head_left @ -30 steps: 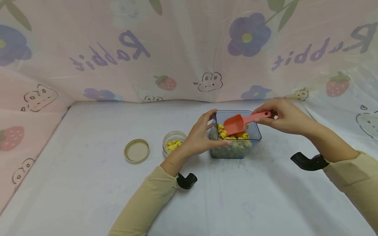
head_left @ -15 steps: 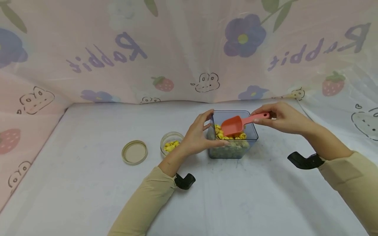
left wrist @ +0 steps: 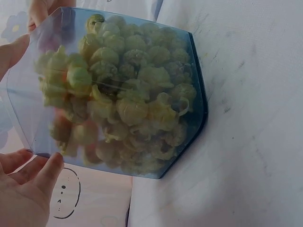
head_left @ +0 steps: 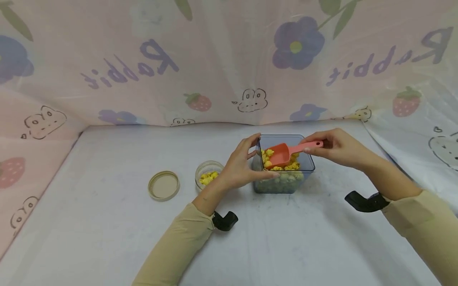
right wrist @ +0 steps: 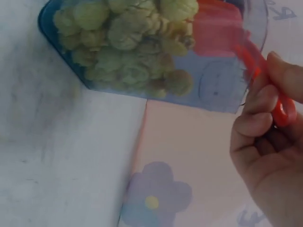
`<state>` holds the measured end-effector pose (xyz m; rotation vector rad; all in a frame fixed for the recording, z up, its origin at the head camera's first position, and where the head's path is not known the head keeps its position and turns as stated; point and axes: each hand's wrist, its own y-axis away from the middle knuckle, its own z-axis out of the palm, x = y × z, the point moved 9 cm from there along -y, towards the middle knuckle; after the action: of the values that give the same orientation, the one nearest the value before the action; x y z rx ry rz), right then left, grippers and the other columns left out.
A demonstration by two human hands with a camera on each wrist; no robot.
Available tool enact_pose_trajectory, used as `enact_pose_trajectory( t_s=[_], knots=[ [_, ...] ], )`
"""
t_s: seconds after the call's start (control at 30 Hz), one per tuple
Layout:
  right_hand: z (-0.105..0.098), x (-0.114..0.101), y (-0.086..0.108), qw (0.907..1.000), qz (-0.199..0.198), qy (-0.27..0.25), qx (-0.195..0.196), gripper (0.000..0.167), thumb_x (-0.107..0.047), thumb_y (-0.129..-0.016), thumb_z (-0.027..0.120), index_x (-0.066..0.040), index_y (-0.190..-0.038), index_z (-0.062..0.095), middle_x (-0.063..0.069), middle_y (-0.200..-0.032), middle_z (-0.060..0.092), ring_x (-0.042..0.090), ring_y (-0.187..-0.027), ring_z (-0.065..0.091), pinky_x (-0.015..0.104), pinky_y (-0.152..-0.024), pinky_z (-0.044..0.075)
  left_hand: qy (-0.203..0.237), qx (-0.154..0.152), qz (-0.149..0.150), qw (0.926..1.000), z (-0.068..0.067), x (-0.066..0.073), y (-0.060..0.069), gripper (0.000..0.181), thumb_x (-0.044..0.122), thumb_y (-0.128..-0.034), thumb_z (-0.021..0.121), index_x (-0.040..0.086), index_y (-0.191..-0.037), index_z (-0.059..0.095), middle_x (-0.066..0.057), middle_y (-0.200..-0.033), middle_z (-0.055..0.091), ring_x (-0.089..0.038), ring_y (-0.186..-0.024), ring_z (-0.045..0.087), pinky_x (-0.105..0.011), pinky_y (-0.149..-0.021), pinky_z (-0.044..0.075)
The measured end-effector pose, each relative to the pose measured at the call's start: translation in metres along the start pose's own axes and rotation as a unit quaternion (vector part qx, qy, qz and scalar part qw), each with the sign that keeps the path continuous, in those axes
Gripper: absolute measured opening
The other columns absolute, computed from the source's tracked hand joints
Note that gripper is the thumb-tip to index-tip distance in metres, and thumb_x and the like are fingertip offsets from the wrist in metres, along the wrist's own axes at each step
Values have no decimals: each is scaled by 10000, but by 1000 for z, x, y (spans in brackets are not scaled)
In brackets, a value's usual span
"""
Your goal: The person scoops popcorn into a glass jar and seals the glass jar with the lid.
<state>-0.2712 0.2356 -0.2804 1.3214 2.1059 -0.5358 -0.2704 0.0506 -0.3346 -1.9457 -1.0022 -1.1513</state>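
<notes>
A clear bluish plastic container (head_left: 282, 183) with popcorn (left wrist: 137, 104) in it stands on the table. My left hand (head_left: 239, 167) grips it near the rim, thumb along the front and fingers at the left side. My right hand (head_left: 340, 149) pinches the handle of a red-orange scoop (head_left: 280, 155). The bowl of the scoop is inside the container, its lower edge down among the yellow pieces. Through the wall, the right wrist view shows the scoop against the popcorn.
Left of the container is a round clear jar (head_left: 209, 167) with some yellow popcorn, partly hidden by my left wrist. A round beige lid (head_left: 163, 186) lies farther left. A printed curtain (head_left: 222, 59) closes off the back of the white table (head_left: 107, 230).
My right hand has lowered and shifted slightly left, bringing the scoop deeper into the popcorn. My left hand keeps its grip on the container.
</notes>
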Motion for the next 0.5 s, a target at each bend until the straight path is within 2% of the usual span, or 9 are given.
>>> enact_pose_trajectory(
  t_s=[0.07,0.23,0.5],
  knots=[
    [1,1,2,9999,-83,-137,64,208,-92,-918,639,-11,-1104,683,-18,-706,508,123,-539,388,272,-424,305,-19,-2,1,10000,0,1,0,1014,253,-715,859,127,-1508,240,-66,-1484,327,-172,-1384,338,-296,-1078,402],
    [7,-5,0,9990,-359,-102,237,188,-85,-905,653,-19,-1077,689,20,-762,537,123,-570,455,260,-453,369,-16,-1,-58,10000,-1,1,1,1008,253,-716,858,143,-1506,243,-61,-1485,324,-170,-1388,333,-308,-1084,398],
    [6,6,4,9984,-65,-465,304,222,-82,-913,640,-4,-1119,671,7,-787,535,137,-643,453,274,-488,363,-56,-17,-125,9999,0,0,1,1011,261,-715,858,144,-1507,241,-62,-1489,323,-165,-1391,331,-286,-1081,397]
  ],
)
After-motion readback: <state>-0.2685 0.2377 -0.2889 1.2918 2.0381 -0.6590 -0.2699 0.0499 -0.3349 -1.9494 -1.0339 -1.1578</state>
